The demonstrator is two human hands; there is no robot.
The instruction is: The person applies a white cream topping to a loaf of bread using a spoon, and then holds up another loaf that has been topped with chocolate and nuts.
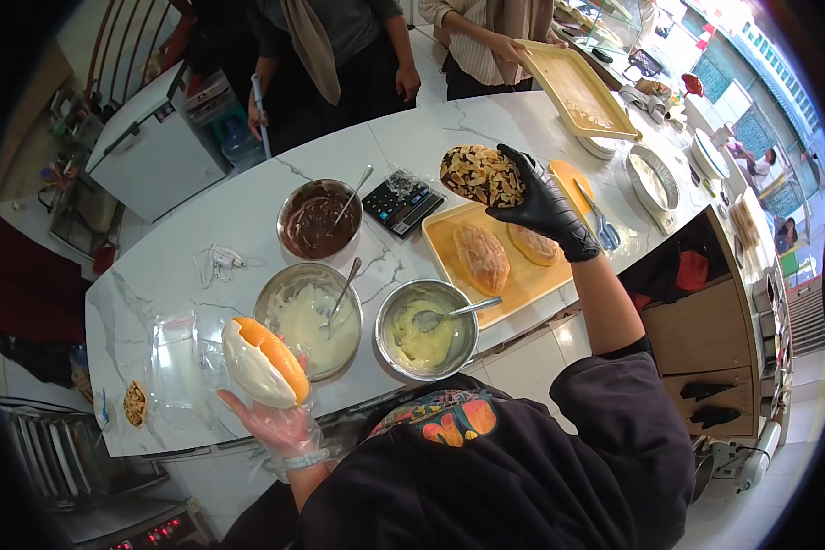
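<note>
On the palm of my left hand (273,425), in a clear plastic glove, rests an oval bread bun (268,361) partly coated in white cream. My right hand (546,210), gloved in black, grips a chocolate-coated bun (482,176) covered with sliced almonds. Below that bun lies a yellow tray (533,287) bearing a glazed bun (482,258) and a second bun (535,243), partly hidden by my right hand. A steel bowl of white cream (309,320) stands just beyond my left hand. Beside it are a bowl of yellow cream (423,337) and a bowl of melted chocolate (320,218), each with a spoon.
A digital scale (403,202) sits behind the bowls. Blue-handled scissors (601,223) lie right of my right wrist. Plastic bags (175,347), a white cable (220,265) and an almond-covered piece (135,404) are at left. Across the table, a person holds another tray (577,89); another person stands nearby.
</note>
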